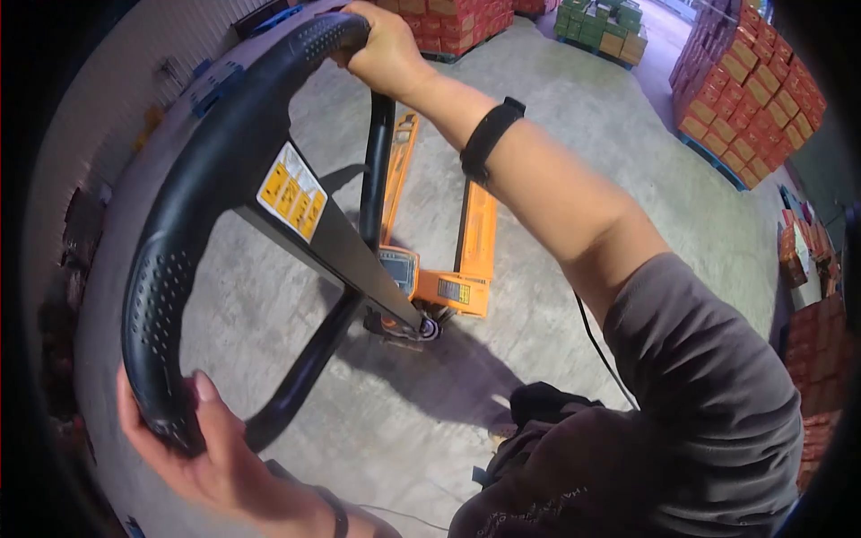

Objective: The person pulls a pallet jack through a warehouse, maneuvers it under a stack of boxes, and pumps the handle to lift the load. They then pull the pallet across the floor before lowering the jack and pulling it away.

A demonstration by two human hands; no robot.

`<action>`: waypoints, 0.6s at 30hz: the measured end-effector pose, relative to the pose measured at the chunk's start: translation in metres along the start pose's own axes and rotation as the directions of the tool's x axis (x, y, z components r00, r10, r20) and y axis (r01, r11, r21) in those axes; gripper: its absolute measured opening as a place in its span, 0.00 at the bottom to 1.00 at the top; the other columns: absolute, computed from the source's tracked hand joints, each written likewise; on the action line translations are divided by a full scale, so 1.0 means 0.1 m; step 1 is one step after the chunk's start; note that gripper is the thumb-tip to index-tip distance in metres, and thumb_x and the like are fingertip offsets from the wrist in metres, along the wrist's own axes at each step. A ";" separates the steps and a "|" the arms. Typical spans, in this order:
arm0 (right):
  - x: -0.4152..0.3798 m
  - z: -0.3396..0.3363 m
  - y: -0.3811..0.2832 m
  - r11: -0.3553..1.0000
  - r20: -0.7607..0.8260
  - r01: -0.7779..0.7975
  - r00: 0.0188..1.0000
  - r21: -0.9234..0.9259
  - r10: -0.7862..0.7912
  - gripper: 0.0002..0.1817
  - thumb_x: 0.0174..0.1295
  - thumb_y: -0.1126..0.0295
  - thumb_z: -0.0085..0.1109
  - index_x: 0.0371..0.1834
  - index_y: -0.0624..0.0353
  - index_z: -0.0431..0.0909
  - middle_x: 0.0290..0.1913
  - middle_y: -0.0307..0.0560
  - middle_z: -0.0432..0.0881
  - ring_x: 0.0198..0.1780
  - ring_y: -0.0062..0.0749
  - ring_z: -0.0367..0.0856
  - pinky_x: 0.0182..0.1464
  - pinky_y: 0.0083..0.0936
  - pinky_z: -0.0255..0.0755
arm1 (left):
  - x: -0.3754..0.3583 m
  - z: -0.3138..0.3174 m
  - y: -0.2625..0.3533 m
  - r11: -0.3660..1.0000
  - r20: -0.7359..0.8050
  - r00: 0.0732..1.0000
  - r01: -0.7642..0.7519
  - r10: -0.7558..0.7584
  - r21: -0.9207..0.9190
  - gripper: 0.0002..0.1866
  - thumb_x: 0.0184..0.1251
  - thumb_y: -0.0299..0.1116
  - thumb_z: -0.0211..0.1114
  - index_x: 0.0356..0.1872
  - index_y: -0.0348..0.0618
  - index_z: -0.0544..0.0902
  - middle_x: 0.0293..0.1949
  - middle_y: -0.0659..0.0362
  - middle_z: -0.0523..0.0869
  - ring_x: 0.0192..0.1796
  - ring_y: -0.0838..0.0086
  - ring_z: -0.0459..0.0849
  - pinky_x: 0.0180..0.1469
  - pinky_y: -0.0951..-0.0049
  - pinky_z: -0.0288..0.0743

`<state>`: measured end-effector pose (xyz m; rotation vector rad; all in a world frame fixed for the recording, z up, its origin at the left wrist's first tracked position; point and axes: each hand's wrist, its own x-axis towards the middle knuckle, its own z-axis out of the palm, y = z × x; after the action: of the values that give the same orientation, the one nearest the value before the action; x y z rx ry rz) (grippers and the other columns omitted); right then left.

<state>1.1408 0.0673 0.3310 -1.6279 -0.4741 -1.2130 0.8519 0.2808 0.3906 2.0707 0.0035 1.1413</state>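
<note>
Pallet-jack handle (211, 148), black loop, eight to twelve o'clock.
Right hand (386, 54) closed round its upper end, near twelve; left hand (215, 462) wrapped round its lower end, near eight. Advised: even pressure from both hands, loop square to the orange forks (480, 238) beyond.

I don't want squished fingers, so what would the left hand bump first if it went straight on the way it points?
The left hand would most likely meet the black handle right away: it sits between the thumb and fingers. How tightly they touch is hard to tell.
</note>
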 end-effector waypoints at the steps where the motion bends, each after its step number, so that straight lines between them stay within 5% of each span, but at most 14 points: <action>1: -0.02 0.22 0.00 0.999 -0.016 0.029 0.999 -0.027 -0.030 0.14 0.45 0.70 0.66 0.37 0.56 0.79 0.32 0.52 0.83 0.35 0.45 0.83 0.38 0.32 0.77 | 0.16 -0.04 -0.22 1.000 0.042 0.999 -0.020 0.020 -0.010 0.24 0.59 0.23 0.62 0.58 0.38 0.71 0.28 0.62 0.76 0.19 0.86 0.65 0.21 0.86 0.56; 4: 0.04 0.27 0.07 0.998 0.083 -0.006 0.997 0.057 0.002 0.10 0.53 0.72 0.60 0.38 0.59 0.76 0.31 0.50 0.82 0.34 0.39 0.81 0.37 0.33 0.73 | 0.34 0.00 -0.53 0.999 0.080 0.996 -0.049 0.048 0.010 0.21 0.60 0.22 0.61 0.56 0.37 0.72 0.29 0.62 0.76 0.22 0.85 0.67 0.25 0.85 0.60; 5: 0.01 0.39 0.09 0.983 0.209 -0.093 0.976 0.157 0.059 0.10 0.51 0.75 0.61 0.38 0.60 0.75 0.28 0.46 0.78 0.28 0.32 0.78 0.32 0.29 0.71 | 0.45 -0.01 -0.76 0.999 0.080 0.996 -0.043 0.041 0.022 0.20 0.61 0.22 0.60 0.56 0.37 0.72 0.29 0.62 0.76 0.23 0.85 0.67 0.26 0.85 0.61; 8: -0.08 0.91 0.51 0.857 0.507 -0.320 0.858 0.403 0.082 0.12 0.46 0.76 0.65 0.36 0.60 0.80 0.31 0.45 0.84 0.30 0.30 0.83 0.35 0.24 0.78 | 0.74 0.11 -1.49 0.991 0.043 0.997 -0.069 0.064 0.117 0.18 0.62 0.23 0.60 0.54 0.37 0.73 0.29 0.63 0.76 0.26 0.84 0.69 0.30 0.84 0.64; 9: -0.10 0.97 0.48 0.785 0.583 -0.429 0.805 0.447 0.108 0.11 0.47 0.78 0.65 0.36 0.63 0.81 0.31 0.41 0.84 0.29 0.21 0.81 0.33 0.19 0.78 | 0.79 0.08 -1.67 0.984 0.035 0.997 -0.067 0.062 0.164 0.16 0.63 0.26 0.61 0.52 0.37 0.76 0.28 0.64 0.75 0.27 0.83 0.71 0.32 0.82 0.67; 12: -0.18 1.29 0.68 0.722 0.660 -0.492 0.749 0.486 0.066 0.13 0.47 0.71 0.70 0.37 0.60 0.80 0.28 0.39 0.82 0.28 0.19 0.79 0.29 0.16 0.72 | 1.03 0.29 -2.16 0.967 -0.048 0.999 -0.008 0.021 0.255 0.14 0.63 0.27 0.62 0.49 0.37 0.77 0.28 0.64 0.75 0.27 0.83 0.71 0.32 0.82 0.67; 14: -0.35 1.58 0.90 0.796 0.676 -0.481 0.726 0.368 0.126 0.12 0.46 0.69 0.72 0.33 0.60 0.81 0.23 0.37 0.79 0.23 0.18 0.76 0.26 0.15 0.70 | 1.13 0.47 -2.70 0.971 -0.090 0.996 0.023 -0.002 0.236 0.13 0.62 0.28 0.63 0.48 0.37 0.79 0.27 0.62 0.77 0.26 0.82 0.70 0.30 0.81 0.66; 17: -0.62 2.65 0.93 0.848 0.598 -0.383 0.795 0.366 0.101 0.15 0.43 0.65 0.74 0.32 0.59 0.80 0.21 0.36 0.77 0.21 0.17 0.73 0.24 0.18 0.68 | 1.66 0.28 -4.02 0.982 -0.141 0.990 0.056 -0.030 0.178 0.15 0.59 0.23 0.60 0.49 0.35 0.79 0.29 0.61 0.79 0.25 0.81 0.69 0.29 0.81 0.65; 18: -0.78 2.94 1.02 0.875 0.555 -0.320 0.829 0.363 0.072 0.16 0.42 0.65 0.74 0.32 0.60 0.80 0.21 0.37 0.78 0.22 0.18 0.74 0.26 0.19 0.69 | 1.70 0.42 -4.28 0.995 -0.184 0.983 0.037 -0.021 0.087 0.13 0.61 0.27 0.64 0.48 0.37 0.79 0.22 0.65 0.71 0.22 0.84 0.66 0.27 0.83 0.60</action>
<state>1.3282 0.3013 0.2175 -1.5408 -0.8339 -0.4256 1.1283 0.6183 0.2366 2.0294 0.1773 1.3318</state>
